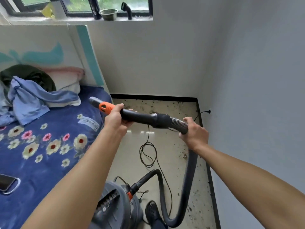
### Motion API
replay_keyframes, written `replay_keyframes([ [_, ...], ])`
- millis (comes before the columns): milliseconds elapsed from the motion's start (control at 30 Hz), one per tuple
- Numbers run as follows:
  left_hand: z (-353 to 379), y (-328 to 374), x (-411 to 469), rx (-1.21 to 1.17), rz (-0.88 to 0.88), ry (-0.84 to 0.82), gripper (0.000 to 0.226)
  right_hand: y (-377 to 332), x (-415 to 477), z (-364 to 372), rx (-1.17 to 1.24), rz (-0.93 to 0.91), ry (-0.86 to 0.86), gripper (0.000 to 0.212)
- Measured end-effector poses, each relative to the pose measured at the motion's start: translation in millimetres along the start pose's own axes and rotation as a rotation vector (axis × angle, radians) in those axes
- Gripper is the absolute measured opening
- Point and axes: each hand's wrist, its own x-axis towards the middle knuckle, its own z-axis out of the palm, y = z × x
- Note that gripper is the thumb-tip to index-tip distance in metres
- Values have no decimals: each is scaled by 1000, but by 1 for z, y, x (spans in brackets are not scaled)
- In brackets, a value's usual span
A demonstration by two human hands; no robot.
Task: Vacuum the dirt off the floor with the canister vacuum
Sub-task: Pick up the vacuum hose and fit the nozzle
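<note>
My left hand [115, 117] grips the black hose handle [142, 117] just behind its orange collar [105, 107]. The open nozzle end [94, 100] points left, raised over the bed's edge. My right hand [194, 133] grips the ribbed hose [179, 123] where it bends downward. The hose [189, 176] loops down to the floor and back up to the grey canister vacuum [115, 207] at the bottom centre. Dark dirt specks [184, 156] lie scattered on the cream tiled floor [132, 156], mostly along the right wall and in the far corner.
A bed [49, 146] with a blue floral sheet, clothes and a phone [6, 182] fills the left. A black power cord [148, 154] coils across the floor toward a plug [208, 111] at the right wall. The sill holds a bowl [109, 14] and a spare nozzle [127, 10].
</note>
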Motion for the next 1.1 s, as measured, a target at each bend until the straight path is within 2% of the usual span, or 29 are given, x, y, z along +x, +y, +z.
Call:
replay_keyframes([
  [133,25,68,64,-82,64,21,43,-4,102,-10,-89,200,28,43],
  [233,50,101,96,-139,49,-21,30,-20,188,-31,-75,298,71,48],
  [400,94,134,125,-216,21,-62,17,-63,291,-55,84,284,185,49],
  [500,111,145,142,-246,28,-66,20,-90,337,-52,223,237,217,44],
  [600,117,151,166,-283,54,-27,29,-101,374,-30,335,211,139,41],
  [667,115,149,186,-290,55,29,27,-99,394,-1,374,206,29,39],
  [800,108,119,236,-267,56,208,18,-82,423,79,418,235,-213,38],
  [900,97,79,286,-246,60,274,16,-59,443,140,442,294,-293,35],
  [1000,71,25,335,-30,-21,262,31,-33,464,192,437,309,-302,30],
  [1100,22,-67,381,379,-211,321,25,-7,482,248,341,267,-320,28],
])
